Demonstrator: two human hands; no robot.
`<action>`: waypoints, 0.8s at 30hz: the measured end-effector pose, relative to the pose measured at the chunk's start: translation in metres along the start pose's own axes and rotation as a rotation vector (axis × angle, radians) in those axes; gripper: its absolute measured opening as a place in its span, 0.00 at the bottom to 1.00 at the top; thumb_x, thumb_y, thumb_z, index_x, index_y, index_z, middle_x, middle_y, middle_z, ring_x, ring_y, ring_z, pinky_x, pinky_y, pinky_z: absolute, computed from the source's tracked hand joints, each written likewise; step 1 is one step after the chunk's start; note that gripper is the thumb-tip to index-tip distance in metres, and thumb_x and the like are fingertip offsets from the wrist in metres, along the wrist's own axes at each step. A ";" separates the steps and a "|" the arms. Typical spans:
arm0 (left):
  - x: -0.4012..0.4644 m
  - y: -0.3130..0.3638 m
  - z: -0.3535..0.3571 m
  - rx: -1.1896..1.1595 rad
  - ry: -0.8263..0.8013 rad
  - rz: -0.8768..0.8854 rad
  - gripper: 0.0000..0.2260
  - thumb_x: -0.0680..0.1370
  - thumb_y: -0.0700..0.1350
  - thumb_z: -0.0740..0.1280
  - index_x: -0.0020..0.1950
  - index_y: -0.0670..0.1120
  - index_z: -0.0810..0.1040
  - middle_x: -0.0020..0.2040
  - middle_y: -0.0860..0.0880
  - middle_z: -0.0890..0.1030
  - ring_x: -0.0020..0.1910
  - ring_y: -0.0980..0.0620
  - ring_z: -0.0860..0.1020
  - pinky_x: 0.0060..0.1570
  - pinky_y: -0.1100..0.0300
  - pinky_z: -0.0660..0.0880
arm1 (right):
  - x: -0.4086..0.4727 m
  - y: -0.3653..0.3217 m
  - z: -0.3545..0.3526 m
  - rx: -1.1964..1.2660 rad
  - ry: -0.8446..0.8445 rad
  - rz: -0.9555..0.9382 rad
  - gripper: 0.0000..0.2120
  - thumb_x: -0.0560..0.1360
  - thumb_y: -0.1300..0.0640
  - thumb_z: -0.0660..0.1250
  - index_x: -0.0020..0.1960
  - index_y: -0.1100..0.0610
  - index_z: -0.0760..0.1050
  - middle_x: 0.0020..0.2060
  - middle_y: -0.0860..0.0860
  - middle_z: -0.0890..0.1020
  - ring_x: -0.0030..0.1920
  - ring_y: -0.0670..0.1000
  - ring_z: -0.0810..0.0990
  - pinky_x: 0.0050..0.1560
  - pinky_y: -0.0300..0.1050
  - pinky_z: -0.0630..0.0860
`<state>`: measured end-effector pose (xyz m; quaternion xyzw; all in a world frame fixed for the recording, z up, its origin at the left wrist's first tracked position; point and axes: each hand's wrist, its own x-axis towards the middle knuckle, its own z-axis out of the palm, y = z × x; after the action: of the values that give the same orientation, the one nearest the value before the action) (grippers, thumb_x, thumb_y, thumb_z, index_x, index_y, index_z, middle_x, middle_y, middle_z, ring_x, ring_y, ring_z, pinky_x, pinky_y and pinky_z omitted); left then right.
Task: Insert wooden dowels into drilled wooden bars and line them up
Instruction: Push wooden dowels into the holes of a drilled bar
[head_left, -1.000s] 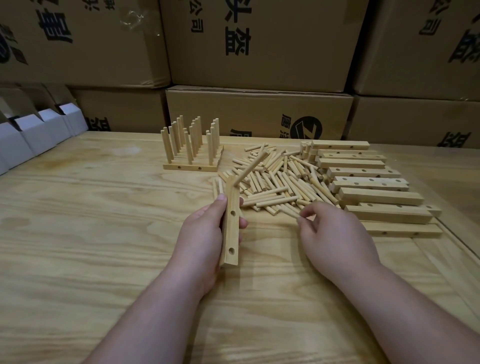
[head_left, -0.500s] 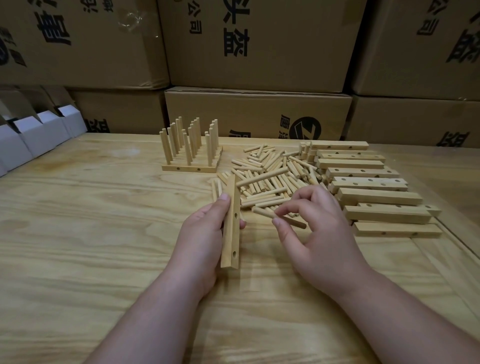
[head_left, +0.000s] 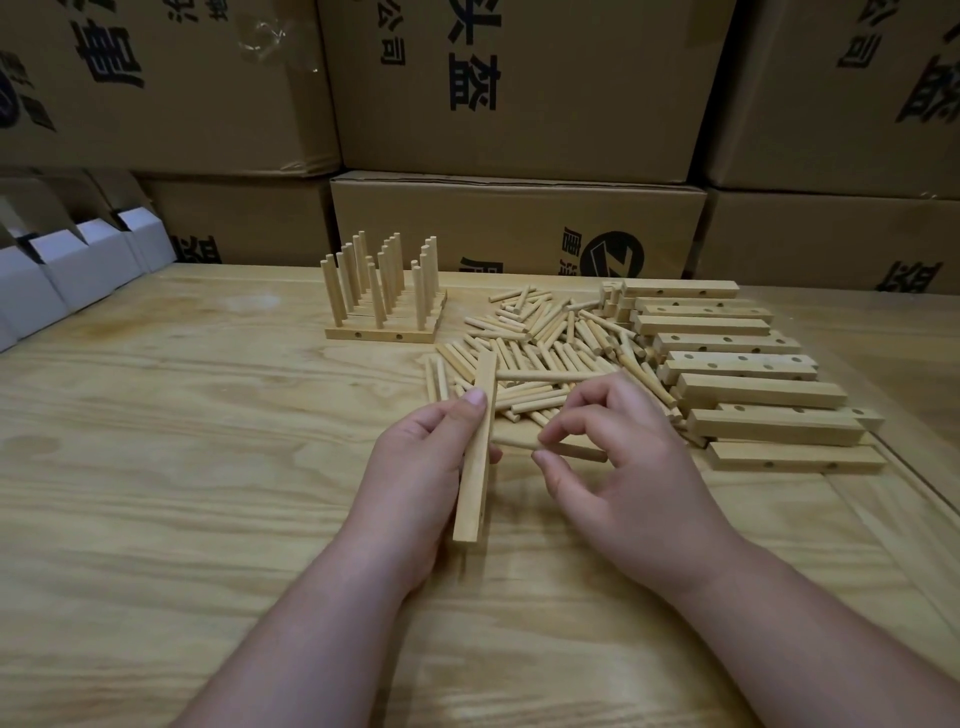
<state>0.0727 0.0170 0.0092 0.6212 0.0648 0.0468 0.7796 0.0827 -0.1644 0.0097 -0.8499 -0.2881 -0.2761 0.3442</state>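
My left hand grips a drilled wooden bar that stands on its long edge on the table, pointing away from me. My right hand pinches a single wooden dowel between thumb and fingers, held level, its left tip close to the bar's right side. Behind the hands lies a loose pile of dowels. A stack of drilled bars lies to the right. At the back left, several finished bars with upright dowels stand in a row.
The wooden table stretches wide to the left and toward me. Stacked cardboard boxes wall off the back edge. Small white open cartons sit at the far left. A seam in the tabletop runs along the right.
My right hand lifted a dowel out of the pile and carried it left toward the bar. The left hand tilted the bar so its holes face right.
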 end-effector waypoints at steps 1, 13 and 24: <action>0.000 -0.001 0.000 0.012 -0.004 0.005 0.14 0.73 0.61 0.72 0.45 0.51 0.87 0.35 0.48 0.84 0.30 0.56 0.78 0.30 0.63 0.73 | 0.000 0.000 0.000 0.026 -0.014 0.006 0.06 0.72 0.59 0.76 0.47 0.53 0.80 0.48 0.46 0.75 0.52 0.47 0.76 0.52 0.44 0.76; 0.003 -0.004 -0.002 0.046 -0.002 0.019 0.19 0.70 0.65 0.71 0.46 0.50 0.86 0.35 0.48 0.84 0.30 0.55 0.79 0.33 0.58 0.72 | 0.002 -0.004 -0.003 -0.041 -0.104 -0.036 0.05 0.72 0.59 0.74 0.46 0.51 0.80 0.42 0.41 0.79 0.47 0.43 0.76 0.49 0.45 0.75; 0.002 -0.004 -0.002 0.065 -0.013 0.029 0.13 0.77 0.60 0.70 0.47 0.52 0.87 0.34 0.49 0.83 0.29 0.57 0.78 0.33 0.59 0.71 | -0.001 -0.001 -0.001 0.071 -0.065 -0.017 0.07 0.74 0.63 0.73 0.51 0.54 0.82 0.46 0.43 0.79 0.43 0.33 0.75 0.42 0.25 0.67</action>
<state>0.0745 0.0180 0.0044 0.6473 0.0520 0.0520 0.7587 0.0809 -0.1648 0.0107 -0.8431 -0.3158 -0.2409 0.3625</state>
